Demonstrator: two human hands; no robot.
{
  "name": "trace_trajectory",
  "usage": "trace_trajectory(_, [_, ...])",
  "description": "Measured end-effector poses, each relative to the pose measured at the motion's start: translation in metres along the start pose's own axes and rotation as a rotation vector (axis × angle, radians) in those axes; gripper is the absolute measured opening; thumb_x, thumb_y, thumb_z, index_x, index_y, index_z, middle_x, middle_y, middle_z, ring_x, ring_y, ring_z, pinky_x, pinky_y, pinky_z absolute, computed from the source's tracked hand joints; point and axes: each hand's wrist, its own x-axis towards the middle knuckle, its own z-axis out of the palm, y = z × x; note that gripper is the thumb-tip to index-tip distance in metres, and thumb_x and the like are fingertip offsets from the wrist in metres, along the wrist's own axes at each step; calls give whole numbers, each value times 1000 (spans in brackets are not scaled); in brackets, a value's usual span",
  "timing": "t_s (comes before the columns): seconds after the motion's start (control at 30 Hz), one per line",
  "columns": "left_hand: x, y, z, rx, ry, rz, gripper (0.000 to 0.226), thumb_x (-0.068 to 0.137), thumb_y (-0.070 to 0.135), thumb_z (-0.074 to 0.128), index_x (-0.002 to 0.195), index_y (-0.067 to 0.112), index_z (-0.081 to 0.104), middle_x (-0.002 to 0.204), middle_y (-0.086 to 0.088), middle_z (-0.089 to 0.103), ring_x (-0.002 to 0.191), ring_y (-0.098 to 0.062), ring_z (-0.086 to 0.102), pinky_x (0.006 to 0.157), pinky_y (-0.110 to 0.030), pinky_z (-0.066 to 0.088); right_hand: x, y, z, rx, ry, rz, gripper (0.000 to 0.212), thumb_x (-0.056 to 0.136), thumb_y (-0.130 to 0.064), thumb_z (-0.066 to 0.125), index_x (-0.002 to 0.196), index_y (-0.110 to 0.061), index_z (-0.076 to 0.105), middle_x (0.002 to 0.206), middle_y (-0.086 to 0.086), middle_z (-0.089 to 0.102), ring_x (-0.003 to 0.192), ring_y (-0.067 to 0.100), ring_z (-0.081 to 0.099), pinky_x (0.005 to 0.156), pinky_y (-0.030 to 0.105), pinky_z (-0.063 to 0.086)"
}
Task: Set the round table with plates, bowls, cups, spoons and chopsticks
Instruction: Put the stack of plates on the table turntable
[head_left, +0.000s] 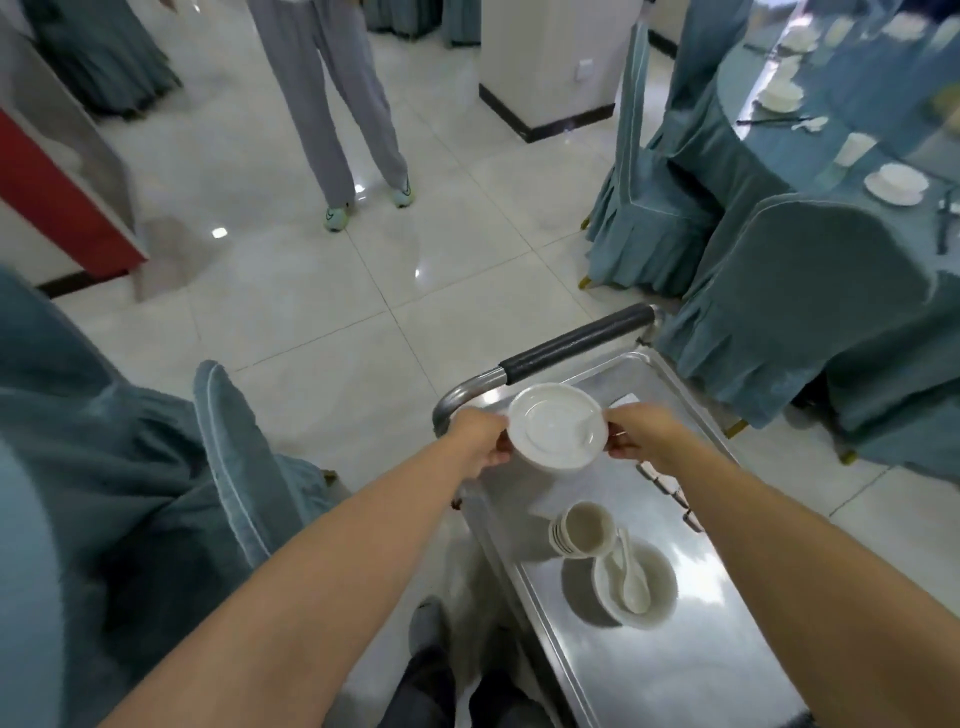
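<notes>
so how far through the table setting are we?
Partly done: the round table already has bowls on plates, cups and chopsticks at several seats. In hand: left hand and right hand hold a plate stack over the cart. Left: stacked cups, bowl, spoon.

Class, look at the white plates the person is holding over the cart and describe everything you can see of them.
The plates are round, white and glossy, like glazed ceramic, with a raised rim around a shallow well. They seem to be a small stack, as a second edge shows below. Held about level above the far end of the steel cart, near its handle, they are gripped at opposite edges by the left hand and the right hand.
</notes>
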Motion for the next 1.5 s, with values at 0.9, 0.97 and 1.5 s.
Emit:
trace_trajectory(0.9, [-291, -171, -472, -475, 434, 242, 11, 96, 4, 50, 105, 3, 57, 83, -8, 60, 71, -17, 58, 73, -30, 55, -261, -78, 480, -410, -665, -316, 24, 84, -17, 70, 103, -1, 68, 84, 14, 73, 74, 25, 69, 69, 35, 59])
trace_trajectory(0.97, [-306, -196, -498, -533, 475, 237, 9, 97, 4, 50, 94, 6, 58, 77, -6, 60, 68, -16, 57, 70, -28, 54, -278, -73, 518, -465, -712, -341, 22, 85, -16, 67, 100, 0, 68, 74, 11, 70, 67, 23, 66, 65, 33, 57])
trace_trajectory(1.5, [-336, -321, -595, -996, 938, 84, 11, 88, 4, 59, 79, 9, 59, 76, -9, 62, 73, -23, 59, 77, -34, 55, -326, -37, 756, -910, -1130, -330, 6, 86, -10, 60, 83, -6, 63, 66, 8, 60, 62, 24, 62, 63, 32, 52])
